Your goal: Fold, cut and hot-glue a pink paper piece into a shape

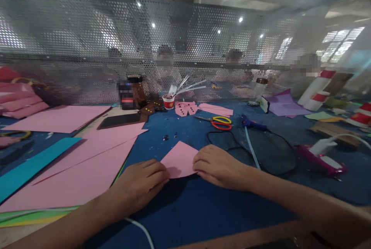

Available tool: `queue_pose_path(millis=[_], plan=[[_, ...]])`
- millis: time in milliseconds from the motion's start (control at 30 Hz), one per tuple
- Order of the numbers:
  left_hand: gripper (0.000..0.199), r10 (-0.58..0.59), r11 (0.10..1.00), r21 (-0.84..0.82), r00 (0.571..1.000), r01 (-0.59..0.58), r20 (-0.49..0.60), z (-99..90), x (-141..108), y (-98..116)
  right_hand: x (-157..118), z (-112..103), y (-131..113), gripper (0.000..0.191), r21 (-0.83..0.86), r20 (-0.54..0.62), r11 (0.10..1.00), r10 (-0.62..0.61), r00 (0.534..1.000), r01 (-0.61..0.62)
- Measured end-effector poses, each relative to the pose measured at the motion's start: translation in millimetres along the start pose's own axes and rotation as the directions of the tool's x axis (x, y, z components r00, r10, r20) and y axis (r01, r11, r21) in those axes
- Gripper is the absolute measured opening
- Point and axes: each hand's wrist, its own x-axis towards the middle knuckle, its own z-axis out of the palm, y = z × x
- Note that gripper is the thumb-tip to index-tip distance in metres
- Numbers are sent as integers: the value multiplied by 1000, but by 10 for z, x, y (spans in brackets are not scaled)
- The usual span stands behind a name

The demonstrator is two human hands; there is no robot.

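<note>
A small sheet of pink paper (180, 160) is held between my two hands, one corner pointing away from me. My left hand (145, 182) has its fingers closed on the left edge, and my right hand (216, 166) pinches the right edge. The paper's near edge curves slightly above the blue table (185, 210). Both thumbs are largely hidden. Beyond the sheet lie scissors (222, 122) with yellow and red handles, and a pink folded piece with dark dots (186, 108).
Large pink sheets (87, 164) and a teal strip (37, 164) cover the left side. A dark phone (120, 120) lies on them. To the right are a blue glue gun (253, 123) with its cord and a purple power strip (321, 160). A paper cup (168, 103) stands behind.
</note>
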Motion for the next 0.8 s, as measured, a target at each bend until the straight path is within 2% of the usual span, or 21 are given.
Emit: queue_pose_path(millis=[167,400,600,800], plan=[[16,-42,995,-87,998,46,47,16,-20,-50,-30,98,61,24,14,10,1000,9,1000,-9],[10,-134,945,-289,987,154,88,-18,-16,-56,-114,52,31,20,214,41,967,130,991,-136],[9,-153,923,-340,983,181,106,-14,-41,-109,-84,19,54,12,335,88,918,194,977,-212],[13,-148,913,-367,983,176,104,-17,-47,-134,-74,36,74,16,338,123,908,217,968,-247]])
